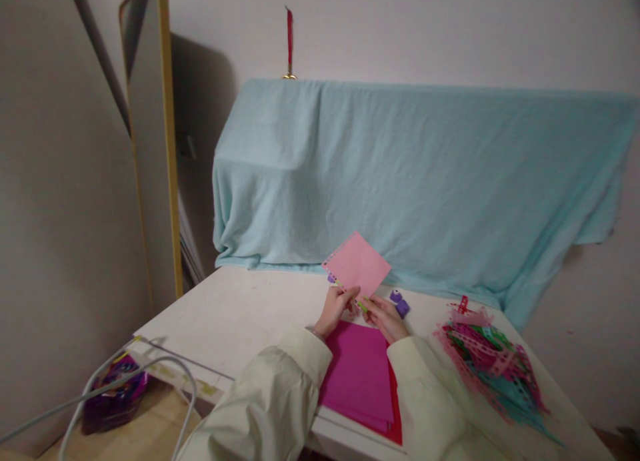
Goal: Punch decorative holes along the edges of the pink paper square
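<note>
A: Grip first?

B: Both hands up on a pink paper square (357, 265), held tilted above the white table (240, 314). Left hand (336, 309) pinching the lower corner, fingers closed on the sheet. Right hand (385, 316) closed beside it, just under the same corner, around something thin and yellow-green (361, 305), too small to name. Hard to tell whether the right fingers also touch the paper.

A: Anything on the sheet itself?

B: A row of small punched holes along the upper left edge. Otherwise plain.

A: Directly below?

B: A stack of magenta sheets (361, 374) flat on the table between the two cream sleeves, with a red sheet (395, 407) peeking out at the right edge of the stack.

A: And further out?

B: A small purple punch (399, 303) just beyond the right hand. Farther right, a heap of paper strips (493, 367) in pink, green and teal, many perforated. Behind the table, a light blue blanket (425, 174) draped over something large. On the left, a tall mirror (155, 141) with a yellow frame leaning against the wall. Down on the floor, left, a purple bag (115, 391) and pale cables (100, 394).
</note>
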A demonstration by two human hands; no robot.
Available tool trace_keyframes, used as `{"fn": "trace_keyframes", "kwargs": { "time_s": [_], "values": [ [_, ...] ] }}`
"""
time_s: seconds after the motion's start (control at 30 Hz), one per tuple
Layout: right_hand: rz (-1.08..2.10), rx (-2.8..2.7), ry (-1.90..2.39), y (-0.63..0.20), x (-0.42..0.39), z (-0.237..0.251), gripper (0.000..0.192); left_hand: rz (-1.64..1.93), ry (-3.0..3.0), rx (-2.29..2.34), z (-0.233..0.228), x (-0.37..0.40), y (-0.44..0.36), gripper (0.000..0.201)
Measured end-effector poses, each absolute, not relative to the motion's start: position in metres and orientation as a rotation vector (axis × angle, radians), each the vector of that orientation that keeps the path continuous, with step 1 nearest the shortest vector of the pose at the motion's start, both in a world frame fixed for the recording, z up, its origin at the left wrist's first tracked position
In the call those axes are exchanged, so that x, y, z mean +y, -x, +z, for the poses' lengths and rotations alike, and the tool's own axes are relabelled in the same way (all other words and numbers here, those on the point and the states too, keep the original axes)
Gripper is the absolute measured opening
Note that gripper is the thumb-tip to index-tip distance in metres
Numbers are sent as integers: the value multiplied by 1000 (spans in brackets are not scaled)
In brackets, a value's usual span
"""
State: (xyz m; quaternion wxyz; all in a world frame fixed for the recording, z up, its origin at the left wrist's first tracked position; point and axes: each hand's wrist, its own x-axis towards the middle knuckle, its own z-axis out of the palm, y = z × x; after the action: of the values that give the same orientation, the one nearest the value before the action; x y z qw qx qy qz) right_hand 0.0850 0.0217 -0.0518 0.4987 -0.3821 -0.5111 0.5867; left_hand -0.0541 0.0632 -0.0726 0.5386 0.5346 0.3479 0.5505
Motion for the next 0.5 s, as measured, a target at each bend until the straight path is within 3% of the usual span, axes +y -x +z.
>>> {"fn": "trace_keyframes", "kwargs": {
  "time_s": [0.5],
  "values": [
    [1465, -1271, 914, -87, 23, -55, 28, 1212, -1355, 807, -81, 67, 54, 45]
  ]
}}
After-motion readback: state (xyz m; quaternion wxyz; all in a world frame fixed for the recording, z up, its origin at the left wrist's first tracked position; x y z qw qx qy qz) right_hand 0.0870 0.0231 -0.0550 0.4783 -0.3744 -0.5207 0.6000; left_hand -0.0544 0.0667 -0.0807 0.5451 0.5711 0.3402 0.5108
